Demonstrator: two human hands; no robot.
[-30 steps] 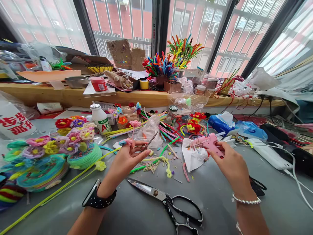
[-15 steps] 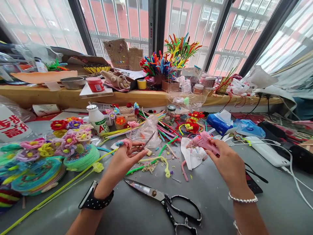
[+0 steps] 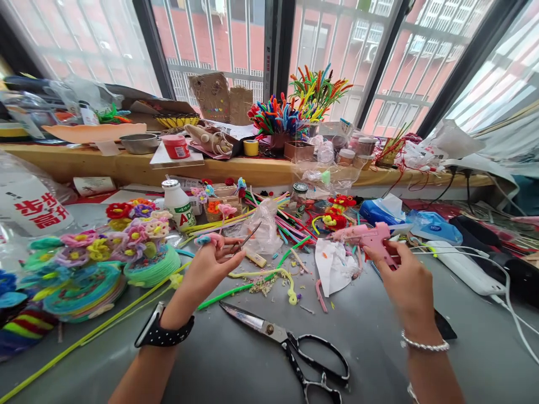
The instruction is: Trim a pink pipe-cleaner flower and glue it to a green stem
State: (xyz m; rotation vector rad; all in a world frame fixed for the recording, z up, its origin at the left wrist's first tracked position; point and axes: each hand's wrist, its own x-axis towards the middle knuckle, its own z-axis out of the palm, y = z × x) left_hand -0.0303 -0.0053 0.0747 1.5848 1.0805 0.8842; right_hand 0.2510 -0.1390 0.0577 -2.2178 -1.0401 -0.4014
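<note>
My left hand (image 3: 214,264) is closed round a pink-and-blue pipe-cleaner piece (image 3: 209,239). A thin dark metal tool (image 3: 249,235) juts from between its fingers; I cannot make out its full shape. Just above the hand rises a pink pipe-cleaner flower (image 3: 227,210), its stem running down to the fingers. In my right hand (image 3: 406,280) is a pink hot glue gun (image 3: 374,237), gripped by the handle with the nozzle pointing left. Below that nozzle lies a crumpled white tissue (image 3: 332,269). Large black-handled scissors (image 3: 273,332) rest on the grey table between my forearms.
At left stand pipe-cleaner flower baskets (image 3: 154,264) and a white bottle (image 3: 178,206). Pipe cleaners (image 3: 290,221), a glass jar (image 3: 299,196) and scraps lie across the middle. To the right are a blue tissue pack (image 3: 381,213) and a white power strip (image 3: 467,268) with cables.
The glue gun has turned more side-on and moved right with my right hand, away from the tissue. My left hand has shifted slightly left, still holding its things. The view has tilted a little.
</note>
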